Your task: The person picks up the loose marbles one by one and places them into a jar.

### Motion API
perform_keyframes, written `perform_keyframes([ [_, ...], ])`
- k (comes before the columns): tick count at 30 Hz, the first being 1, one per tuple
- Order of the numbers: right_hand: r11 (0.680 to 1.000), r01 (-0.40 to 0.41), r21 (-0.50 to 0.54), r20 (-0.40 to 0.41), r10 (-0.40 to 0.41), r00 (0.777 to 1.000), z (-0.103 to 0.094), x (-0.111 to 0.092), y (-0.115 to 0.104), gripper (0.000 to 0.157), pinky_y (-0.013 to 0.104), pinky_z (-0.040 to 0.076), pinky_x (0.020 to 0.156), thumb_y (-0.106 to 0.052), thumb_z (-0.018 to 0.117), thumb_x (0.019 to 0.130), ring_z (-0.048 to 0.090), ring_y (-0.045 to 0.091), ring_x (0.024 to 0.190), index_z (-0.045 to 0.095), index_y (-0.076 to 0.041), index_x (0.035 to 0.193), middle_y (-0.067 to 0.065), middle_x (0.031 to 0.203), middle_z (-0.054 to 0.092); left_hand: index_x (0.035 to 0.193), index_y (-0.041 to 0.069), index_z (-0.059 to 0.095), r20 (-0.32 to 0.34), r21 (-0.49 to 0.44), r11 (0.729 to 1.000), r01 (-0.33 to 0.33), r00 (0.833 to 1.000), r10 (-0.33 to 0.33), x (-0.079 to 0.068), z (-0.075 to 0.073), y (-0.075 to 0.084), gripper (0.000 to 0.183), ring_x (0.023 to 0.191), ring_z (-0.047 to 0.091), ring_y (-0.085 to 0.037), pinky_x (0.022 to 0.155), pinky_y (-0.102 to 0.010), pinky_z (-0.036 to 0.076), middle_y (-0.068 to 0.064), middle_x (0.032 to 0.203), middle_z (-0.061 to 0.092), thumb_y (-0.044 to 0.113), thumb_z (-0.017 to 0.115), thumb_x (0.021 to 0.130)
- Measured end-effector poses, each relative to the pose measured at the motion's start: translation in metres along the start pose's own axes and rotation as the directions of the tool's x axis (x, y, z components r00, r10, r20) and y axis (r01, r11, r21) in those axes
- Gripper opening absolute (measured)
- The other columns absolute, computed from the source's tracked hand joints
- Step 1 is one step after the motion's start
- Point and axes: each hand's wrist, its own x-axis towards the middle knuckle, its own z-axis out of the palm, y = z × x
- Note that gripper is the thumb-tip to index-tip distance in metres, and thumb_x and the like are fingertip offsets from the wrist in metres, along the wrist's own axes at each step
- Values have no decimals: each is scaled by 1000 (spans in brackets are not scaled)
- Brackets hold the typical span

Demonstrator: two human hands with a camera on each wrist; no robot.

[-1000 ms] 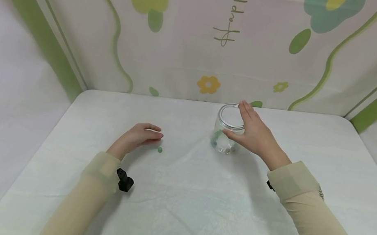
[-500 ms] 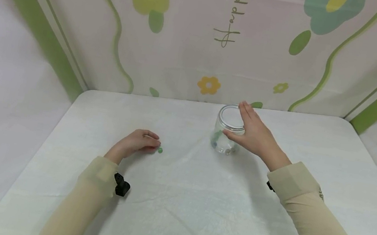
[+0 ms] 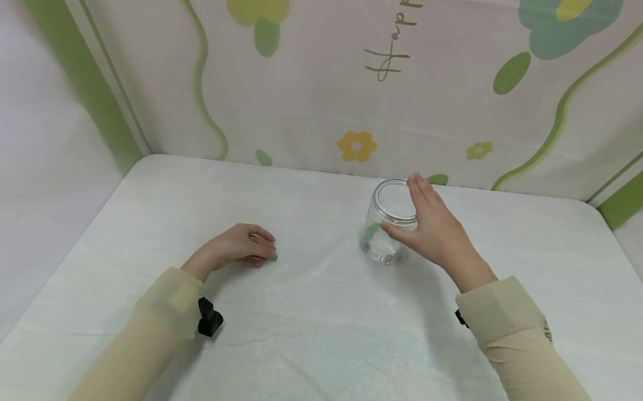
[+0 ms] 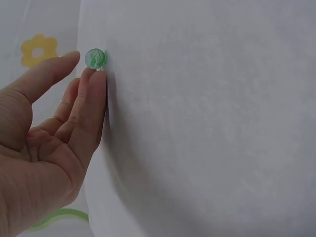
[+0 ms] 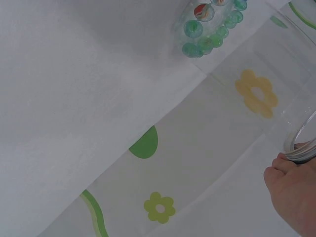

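A green swirled glass marble (image 4: pixel 95 59) lies on the white tablecloth at the fingertips of my left hand (image 3: pixel 233 248). In the left wrist view the fingers reach to the marble, while a small gap separates it from the thumb tip. My right hand (image 3: pixel 436 230) holds a clear jar (image 3: pixel 376 227) with a silvery rim, fingers at the far side and thumb across the front. The jar stands upright on the table. Inside, several marbles (image 5: pixel 193 28), mostly green and one with red and white swirls, rest at the bottom.
The white-covered table (image 3: pixel 296 352) ends at a back curtain (image 3: pixel 315 86) printed with flowers and writing, close behind the jar. White fabric walls with green bands stand at both sides. A small black device (image 3: pixel 209 318) is worn at my left wrist.
My left hand has come down and slightly nearer to me, and its fingertips now reach the green marble, partly covering it in the head view. The right hand and jar stay in place.
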Motion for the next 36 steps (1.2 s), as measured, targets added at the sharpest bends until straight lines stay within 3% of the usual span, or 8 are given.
perform_keyframes([
  [13, 1000, -5, 13, -1, 5, 1000, 1, -2, 0, 99, 55, 18, 121, -53, 60, 87, 8, 35, 149, 6, -3, 153, 13, 162, 4, 125, -4, 51, -22, 52, 998, -19, 1000, 20, -3, 7, 5, 36, 90, 64, -13, 75, -23, 58, -21, 122, 60, 5, 60, 92],
  [25, 1000, -1, 13, -6, 1, 1000, 0, -1, 0, 99, 55, 18, 121, -53, 60, 87, 8, 35, 149, 6, -3, 153, 13, 162, 5, 121, -4, 53, -40, 88, 996, -24, 999, 28, -1, 9, 6, 33, 86, 62, -13, 73, -22, 58, -17, 115, 62, 6, 62, 91],
  [31, 1000, -2, 12, -7, 2, 1000, 0, -1, 1, 99, 55, 18, 121, -54, 60, 87, 8, 35, 149, 6, -3, 153, 13, 162, 5, 124, -3, 53, -44, 70, 997, -14, 999, 17, 0, 9, 8, 35, 85, 62, -12, 75, -22, 58, -17, 116, 62, 10, 61, 93],
  [36, 1000, -4, 10, -7, 4, 1000, -1, -1, 1, 99, 55, 18, 121, -54, 60, 87, 8, 35, 149, 6, -3, 153, 13, 162, 4, 131, 0, 49, -32, 2, 1000, 2, 999, -2, 1, 8, 9, 40, 83, 63, -9, 77, -21, 57, -15, 120, 61, 16, 59, 95],
])
